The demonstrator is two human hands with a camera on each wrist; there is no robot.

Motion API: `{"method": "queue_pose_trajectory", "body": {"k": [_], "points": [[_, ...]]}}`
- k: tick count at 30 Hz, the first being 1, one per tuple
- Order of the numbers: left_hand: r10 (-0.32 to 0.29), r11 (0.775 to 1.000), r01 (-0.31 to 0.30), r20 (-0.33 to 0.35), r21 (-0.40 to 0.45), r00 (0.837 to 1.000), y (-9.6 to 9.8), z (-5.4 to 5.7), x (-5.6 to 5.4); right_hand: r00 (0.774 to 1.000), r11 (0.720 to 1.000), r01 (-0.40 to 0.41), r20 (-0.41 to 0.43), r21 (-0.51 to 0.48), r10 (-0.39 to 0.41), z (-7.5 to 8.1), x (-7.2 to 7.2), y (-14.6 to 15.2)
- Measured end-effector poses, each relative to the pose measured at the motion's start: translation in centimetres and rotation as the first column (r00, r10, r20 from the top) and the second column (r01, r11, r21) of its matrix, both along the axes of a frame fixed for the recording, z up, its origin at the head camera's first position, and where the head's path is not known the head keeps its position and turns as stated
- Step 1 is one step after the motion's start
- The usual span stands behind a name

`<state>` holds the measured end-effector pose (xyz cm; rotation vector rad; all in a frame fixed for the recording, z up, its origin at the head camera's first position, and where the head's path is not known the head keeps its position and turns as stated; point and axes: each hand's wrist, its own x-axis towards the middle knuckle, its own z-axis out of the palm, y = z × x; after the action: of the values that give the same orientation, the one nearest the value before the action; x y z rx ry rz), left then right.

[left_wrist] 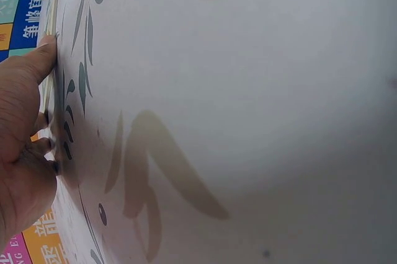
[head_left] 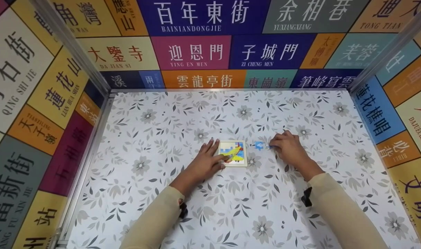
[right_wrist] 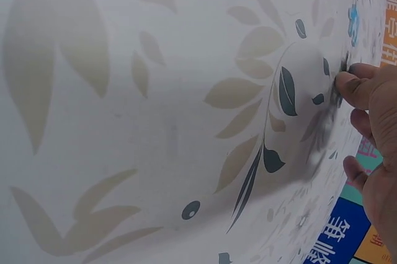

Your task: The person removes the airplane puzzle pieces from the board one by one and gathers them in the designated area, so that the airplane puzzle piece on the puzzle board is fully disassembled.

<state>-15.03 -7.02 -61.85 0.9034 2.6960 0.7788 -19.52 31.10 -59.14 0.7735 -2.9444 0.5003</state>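
A small jigsaw puzzle tray with a pale frame lies on the table, holding blue pieces and a yellow and red picture. My left hand rests at its left side, fingers spread and the thumb over the picture; in the left wrist view that hand touches the tray's edge. Right of the tray lies a loose blue puzzle piece. Farther right, my right hand pinches another blue puzzle piece at the tabletop, mostly hidden by its fingertips. The right wrist view shows the thumb and forefinger together.
The table has a white cover printed with grey leaves and flowers. Upright panels with coloured street-name signs stand along the back, the left and the right.
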Motion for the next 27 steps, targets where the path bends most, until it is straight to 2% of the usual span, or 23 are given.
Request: {"method": "queue_pose_trajectory", "body": {"k": [10, 19, 27], "points": [[0.002, 1.0, -0.002, 0.017, -0.001, 1.0, 0.0, -0.1, 0.0, 0.999, 1.0, -0.007, 0.033, -0.01, 0.008, -0.1, 0.0, 0.0], [0.0, 1.0, 0.0, 0.015, 0.006, 1.0, 0.1, -0.1, 0.1, 0.999, 1.0, 0.024, 0.049, -0.005, -0.024, -0.2, 0.2, -0.1], [0.01, 1.0, -0.011, 0.021, 0.008, 1.0, 0.0, 0.1, 0.0, 0.998, 0.999, 0.019, 0.065, -0.03, -0.017, 0.3, 0.4, -1.4]]}}
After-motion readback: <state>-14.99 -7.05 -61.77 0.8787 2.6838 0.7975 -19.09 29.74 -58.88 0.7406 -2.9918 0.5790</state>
